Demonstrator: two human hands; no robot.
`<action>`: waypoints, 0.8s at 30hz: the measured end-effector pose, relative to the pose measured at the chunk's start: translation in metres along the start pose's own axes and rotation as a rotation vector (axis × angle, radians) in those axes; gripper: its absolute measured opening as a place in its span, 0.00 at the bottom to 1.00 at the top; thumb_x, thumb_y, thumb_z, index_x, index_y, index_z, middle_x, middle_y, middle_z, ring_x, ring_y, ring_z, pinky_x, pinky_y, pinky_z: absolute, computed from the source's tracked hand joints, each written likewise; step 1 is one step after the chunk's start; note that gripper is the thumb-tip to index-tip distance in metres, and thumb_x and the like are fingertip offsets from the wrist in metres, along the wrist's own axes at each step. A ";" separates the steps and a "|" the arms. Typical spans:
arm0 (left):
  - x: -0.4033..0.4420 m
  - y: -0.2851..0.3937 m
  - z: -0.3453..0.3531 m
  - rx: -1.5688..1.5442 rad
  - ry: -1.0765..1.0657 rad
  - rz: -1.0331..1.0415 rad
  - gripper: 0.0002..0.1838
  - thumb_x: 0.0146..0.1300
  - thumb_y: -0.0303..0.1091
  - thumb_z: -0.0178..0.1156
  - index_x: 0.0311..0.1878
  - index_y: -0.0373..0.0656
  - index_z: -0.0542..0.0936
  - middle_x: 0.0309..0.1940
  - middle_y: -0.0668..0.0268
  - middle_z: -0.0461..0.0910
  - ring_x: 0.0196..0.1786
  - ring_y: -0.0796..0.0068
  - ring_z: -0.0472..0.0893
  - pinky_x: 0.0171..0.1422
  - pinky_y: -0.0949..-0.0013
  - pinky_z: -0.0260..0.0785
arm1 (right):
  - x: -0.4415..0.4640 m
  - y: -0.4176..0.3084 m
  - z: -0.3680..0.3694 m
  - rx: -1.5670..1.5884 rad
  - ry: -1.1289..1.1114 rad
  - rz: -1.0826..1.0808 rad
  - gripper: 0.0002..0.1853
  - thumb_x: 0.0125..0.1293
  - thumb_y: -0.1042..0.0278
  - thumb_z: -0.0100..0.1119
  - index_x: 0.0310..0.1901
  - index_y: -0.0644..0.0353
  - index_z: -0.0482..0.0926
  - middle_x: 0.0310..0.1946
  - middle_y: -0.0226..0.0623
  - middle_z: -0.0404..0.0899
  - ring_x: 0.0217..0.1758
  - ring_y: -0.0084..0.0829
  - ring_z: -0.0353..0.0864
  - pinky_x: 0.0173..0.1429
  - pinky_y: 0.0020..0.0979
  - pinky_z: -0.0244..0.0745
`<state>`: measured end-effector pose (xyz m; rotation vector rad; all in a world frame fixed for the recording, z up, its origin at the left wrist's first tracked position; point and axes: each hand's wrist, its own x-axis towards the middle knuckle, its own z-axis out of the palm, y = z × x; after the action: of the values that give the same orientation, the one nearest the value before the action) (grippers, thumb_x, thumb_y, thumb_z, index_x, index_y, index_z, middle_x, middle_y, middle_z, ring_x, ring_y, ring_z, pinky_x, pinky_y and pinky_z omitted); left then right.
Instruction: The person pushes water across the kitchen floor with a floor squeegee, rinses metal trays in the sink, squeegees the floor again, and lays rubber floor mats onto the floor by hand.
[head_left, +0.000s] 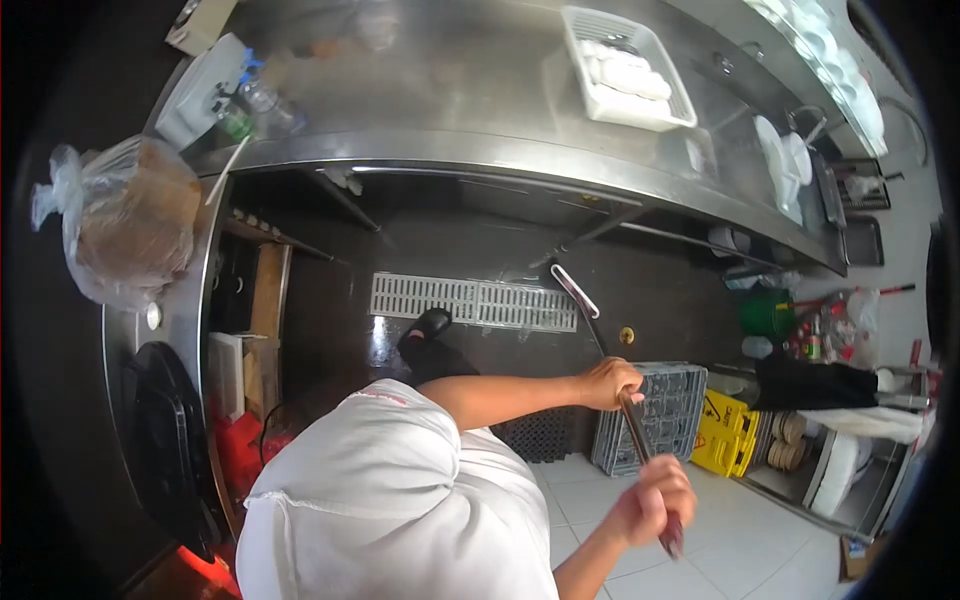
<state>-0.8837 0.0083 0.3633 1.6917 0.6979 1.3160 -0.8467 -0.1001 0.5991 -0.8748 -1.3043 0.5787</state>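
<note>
A floor squeegee (575, 291) with a long dark handle reaches down to the wet dark floor, its narrow pale-edged head beside the white drain grate (425, 297). My left hand (608, 384) is wrapped round the handle, partway along it. Closer to the handle's top end, my right hand (655, 498) also grips it, and the end sticks out past the fist. A grey plastic crate (655, 420) stands just beyond the handle, behind both hands. One black shoe (432, 321) shows at the edge of the grate.
A steel counter (450, 145) spans the far side, holding a white basket (640, 115) of white items. At left sits a plastic-bagged bundle (140, 215). To the right are a yellow caution sign (725, 435), a green bucket (768, 312) and shelving.
</note>
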 end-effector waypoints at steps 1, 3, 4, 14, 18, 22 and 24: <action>-0.007 -0.015 -0.011 0.010 -0.062 -0.069 0.24 0.62 0.39 0.70 0.18 0.43 0.67 0.16 0.57 0.71 0.24 0.50 0.75 0.32 0.51 0.67 | 0.008 -0.021 0.003 0.067 -0.123 -0.020 0.15 0.53 0.75 0.57 0.18 0.55 0.60 0.13 0.29 0.62 0.19 0.24 0.62 0.31 0.33 0.63; -0.004 0.000 -0.051 0.048 -0.193 -0.038 0.25 0.63 0.41 0.69 0.16 0.43 0.68 0.15 0.57 0.72 0.23 0.50 0.75 0.32 0.51 0.66 | 0.030 -0.050 0.013 0.177 -0.369 -0.071 0.12 0.56 0.74 0.55 0.21 0.54 0.63 0.14 0.27 0.61 0.19 0.23 0.60 0.31 0.32 0.65; -0.006 0.016 -0.074 0.057 -0.268 -0.029 0.26 0.64 0.42 0.69 0.16 0.43 0.68 0.15 0.56 0.72 0.23 0.50 0.76 0.31 0.51 0.66 | 0.038 -0.064 0.020 0.220 -0.487 -0.088 0.10 0.59 0.75 0.54 0.23 0.54 0.66 0.15 0.27 0.60 0.19 0.23 0.59 0.29 0.31 0.65; -0.058 -0.006 -0.325 0.541 0.077 0.029 0.19 0.62 0.37 0.71 0.18 0.50 0.75 0.15 0.65 0.75 0.21 0.60 0.77 0.30 0.57 0.70 | 0.032 -0.020 0.153 0.380 -0.180 0.243 0.14 0.57 0.71 0.53 0.18 0.51 0.61 0.13 0.26 0.62 0.19 0.23 0.60 0.36 0.35 0.67; -0.073 -0.092 -0.454 0.799 0.209 -0.168 0.11 0.63 0.39 0.68 0.26 0.48 0.81 0.24 0.61 0.80 0.33 0.52 0.81 0.40 0.52 0.74 | 0.020 0.088 0.245 0.335 -0.224 0.524 0.14 0.62 0.67 0.61 0.22 0.63 0.71 0.24 0.42 0.77 0.34 0.42 0.77 0.57 0.52 0.77; -0.122 -0.180 -0.533 1.088 0.082 -0.676 0.20 0.65 0.51 0.66 0.29 0.42 0.82 0.32 0.54 0.83 0.39 0.48 0.84 0.43 0.49 0.76 | -0.033 0.224 0.345 0.215 -0.430 0.608 0.12 0.71 0.81 0.55 0.26 0.71 0.74 0.29 0.39 0.79 0.40 0.33 0.80 0.60 0.40 0.75; -0.141 -0.189 -0.533 1.060 0.097 -0.695 0.17 0.67 0.45 0.65 0.29 0.41 0.81 0.32 0.55 0.82 0.41 0.47 0.83 0.43 0.49 0.76 | -0.060 0.262 0.362 0.333 -0.442 0.418 0.13 0.67 0.83 0.54 0.23 0.69 0.70 0.24 0.41 0.75 0.34 0.37 0.79 0.55 0.41 0.77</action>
<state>-1.4196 0.1341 0.1710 1.8292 2.0627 0.5038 -1.1837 0.0811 0.3609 -0.7657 -1.3642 1.3382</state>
